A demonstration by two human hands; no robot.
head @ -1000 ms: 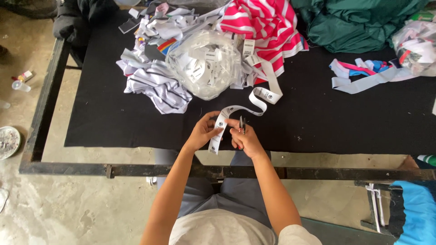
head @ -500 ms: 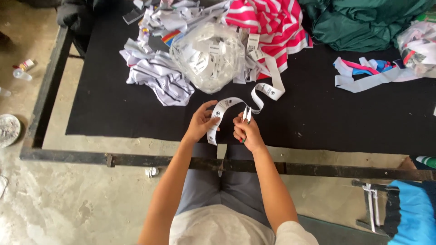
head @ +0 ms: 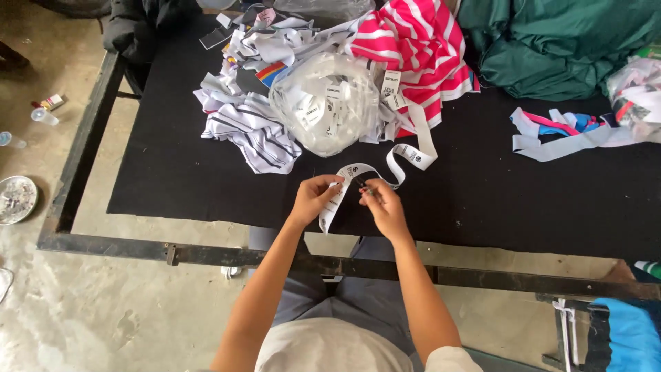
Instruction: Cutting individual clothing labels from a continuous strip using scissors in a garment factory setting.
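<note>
Fingers of your left hand (head: pixel 315 198) pinch the white label strip (head: pixel 385 162) w/ its loose end hanging toward you; right hand (head: pixel 385 209) closes on small dark scissors (head: pixel 365 186) at the strip. Strip runs diagonally up-right over black table (head: pixel 482 193) to the label bag (head: pixel 320 103).

Left hand (head: pixel 315 198) and right hand (head: pixel 384 207) pinch a white label strip (head: pixel 406 155) above black cloth (head: pixel 482 200).

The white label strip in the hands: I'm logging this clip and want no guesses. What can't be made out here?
- Head view: the small dark tool in the right hand is mostly covered by its fingers; its kind is unclear.
- The white label strip: its print is too small.
- The clear bag of labels: contents blurred by plastic.
- The left hand hides the strip beneath it.
- The green cloth is cut off by the top edge.
</note>
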